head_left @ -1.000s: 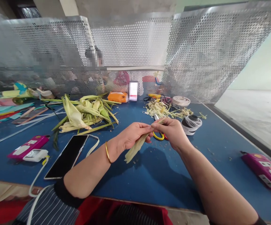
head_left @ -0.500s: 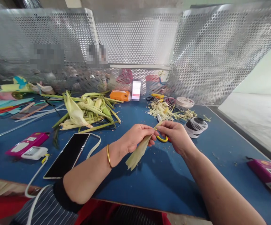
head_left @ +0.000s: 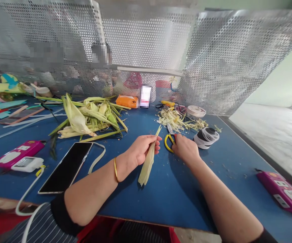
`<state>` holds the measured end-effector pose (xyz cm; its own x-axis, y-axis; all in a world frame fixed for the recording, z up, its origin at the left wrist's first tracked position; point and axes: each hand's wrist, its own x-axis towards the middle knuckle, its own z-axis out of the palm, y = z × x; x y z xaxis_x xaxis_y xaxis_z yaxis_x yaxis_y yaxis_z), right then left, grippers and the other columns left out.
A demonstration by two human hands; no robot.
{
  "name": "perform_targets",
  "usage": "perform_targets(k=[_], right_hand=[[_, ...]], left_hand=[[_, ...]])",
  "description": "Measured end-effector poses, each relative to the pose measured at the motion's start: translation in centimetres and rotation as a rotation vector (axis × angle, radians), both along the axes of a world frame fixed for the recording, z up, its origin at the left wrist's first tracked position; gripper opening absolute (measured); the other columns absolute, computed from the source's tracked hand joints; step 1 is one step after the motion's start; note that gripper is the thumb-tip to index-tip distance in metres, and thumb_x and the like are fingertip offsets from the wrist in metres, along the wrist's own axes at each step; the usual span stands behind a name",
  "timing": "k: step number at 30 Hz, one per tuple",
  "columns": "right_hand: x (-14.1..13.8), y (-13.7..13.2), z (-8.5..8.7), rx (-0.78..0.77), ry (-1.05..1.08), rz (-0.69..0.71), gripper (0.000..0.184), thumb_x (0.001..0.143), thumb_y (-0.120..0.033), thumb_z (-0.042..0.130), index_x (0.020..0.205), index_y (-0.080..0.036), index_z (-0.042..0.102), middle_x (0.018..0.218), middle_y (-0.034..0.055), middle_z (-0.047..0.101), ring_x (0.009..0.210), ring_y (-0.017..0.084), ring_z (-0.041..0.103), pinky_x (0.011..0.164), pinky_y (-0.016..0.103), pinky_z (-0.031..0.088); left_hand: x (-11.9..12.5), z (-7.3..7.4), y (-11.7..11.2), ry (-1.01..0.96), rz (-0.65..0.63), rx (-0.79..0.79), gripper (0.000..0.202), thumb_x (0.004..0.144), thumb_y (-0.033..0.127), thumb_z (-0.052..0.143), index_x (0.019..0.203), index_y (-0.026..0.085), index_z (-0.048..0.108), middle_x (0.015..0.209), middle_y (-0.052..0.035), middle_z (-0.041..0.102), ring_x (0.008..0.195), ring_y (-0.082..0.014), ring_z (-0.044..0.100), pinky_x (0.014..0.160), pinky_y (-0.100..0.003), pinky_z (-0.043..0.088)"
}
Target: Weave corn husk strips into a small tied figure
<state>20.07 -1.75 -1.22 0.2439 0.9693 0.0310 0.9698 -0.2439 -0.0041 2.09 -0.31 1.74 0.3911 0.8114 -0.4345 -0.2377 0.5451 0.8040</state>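
Observation:
My left hand [head_left: 141, 148] is closed around a pale yellow-green corn husk strip [head_left: 147, 162], which points up and away over the blue table [head_left: 176, 192]. A gold bangle circles that wrist. My right hand [head_left: 185, 148] has let go of the strip and rests on the table with its fingers curled at the yellow-handled scissors [head_left: 168, 139]. Whether the fingers grip the scissors I cannot tell; the handles lie just under the fingertips.
A pile of green corn husks [head_left: 90, 116] lies at the back left, husk scraps [head_left: 177, 121] at the back middle. A tape roll [head_left: 206, 136], a black phone [head_left: 65, 167], pink devices [head_left: 17, 155] [head_left: 282, 192] and an orange box [head_left: 127, 100] lie about. Perforated metal screens [head_left: 211, 57] wall the back.
My right hand left the husk's tip and dropped down to the scissors on the table. The left hand keeps the strip and has turned it more upright.

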Motion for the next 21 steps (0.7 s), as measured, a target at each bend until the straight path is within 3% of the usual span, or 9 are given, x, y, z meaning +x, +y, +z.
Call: perform_targets(k=[5, 9, 11, 14, 16, 19, 21], right_hand=[[-2.0, -0.6, -0.1, -0.003, 0.048, -0.019, 0.027, 0.084, -0.023, 0.054, 0.108, -0.011, 0.057, 0.091, 0.0152, 0.073, 0.085, 0.029, 0.070, 0.060, 0.030, 0.040], [-3.2, -1.7, 0.9, 0.042, 0.256, 0.192, 0.024, 0.085, -0.031, 0.059, 0.105, -0.019, 0.061, 0.090, 0.0070, 0.074, 0.081, 0.023, 0.069, 0.062, 0.027, 0.039], [-1.9, -1.9, 1.9, 0.120, 0.328, 0.286, 0.014, 0.088, -0.030, 0.056, 0.096, -0.023, 0.066, 0.092, 0.0026, 0.073, 0.083, 0.019, 0.067, 0.066, 0.026, 0.040], [2.3, -1.5, 3.1, 0.286, 0.154, 0.051, 0.018, 0.087, -0.028, 0.056, 0.096, -0.023, 0.071, 0.097, 0.0062, 0.072, 0.082, 0.021, 0.064, 0.064, 0.028, 0.037], [5.2, -1.2, 3.1, 0.260, 0.076, -0.065, 0.019, 0.084, -0.021, 0.055, 0.089, -0.022, 0.073, 0.095, 0.0079, 0.071, 0.081, 0.023, 0.063, 0.061, 0.029, 0.035], [7.2, -0.6, 2.0, 0.142, 0.247, 0.057, 0.010, 0.076, -0.019, 0.063, 0.079, -0.022, 0.073, 0.082, 0.0048, 0.070, 0.078, 0.022, 0.062, 0.064, 0.028, 0.036], [7.0, -0.1, 0.6, 0.125, 0.312, 0.128, 0.009, 0.074, -0.022, 0.068, 0.083, -0.023, 0.072, 0.085, 0.0016, 0.070, 0.076, 0.018, 0.061, 0.066, 0.026, 0.038]], left_hand=[[0.2, -0.3, -0.1, -0.018, -0.005, 0.018, 0.022, 0.091, 0.011, 0.049, 0.077, 0.010, 0.066, 0.060, -0.0005, 0.055, 0.049, -0.0085, 0.054, 0.049, -0.021, 0.046], [0.1, -0.2, 0.0, -0.070, -0.009, 0.042, 0.021, 0.090, 0.010, 0.049, 0.077, 0.010, 0.066, 0.059, -0.0004, 0.055, 0.048, -0.0080, 0.053, 0.049, -0.020, 0.045], [0.1, -0.2, 0.1, -0.072, 0.008, 0.028, 0.020, 0.089, 0.009, 0.049, 0.077, 0.010, 0.066, 0.060, -0.0005, 0.056, 0.049, -0.0080, 0.053, 0.049, -0.020, 0.045], [0.2, -0.3, 0.2, -0.057, 0.034, 0.009, 0.020, 0.090, 0.010, 0.050, 0.077, 0.010, 0.065, 0.059, 0.0000, 0.054, 0.049, -0.0085, 0.053, 0.050, -0.022, 0.045], [0.2, -0.3, 0.3, -0.052, 0.040, 0.006, 0.021, 0.091, 0.011, 0.049, 0.077, 0.010, 0.065, 0.059, 0.0003, 0.054, 0.049, -0.0086, 0.053, 0.049, -0.022, 0.045], [0.3, -0.5, 0.3, -0.045, 0.034, 0.003, 0.021, 0.091, 0.011, 0.049, 0.078, 0.010, 0.065, 0.059, 0.0004, 0.054, 0.050, -0.0082, 0.053, 0.050, -0.021, 0.045], [0.3, -0.5, 0.3, -0.031, 0.026, 0.001, 0.021, 0.091, 0.011, 0.049, 0.077, 0.010, 0.065, 0.059, 0.0003, 0.054, 0.050, -0.0082, 0.053, 0.051, -0.021, 0.046]])
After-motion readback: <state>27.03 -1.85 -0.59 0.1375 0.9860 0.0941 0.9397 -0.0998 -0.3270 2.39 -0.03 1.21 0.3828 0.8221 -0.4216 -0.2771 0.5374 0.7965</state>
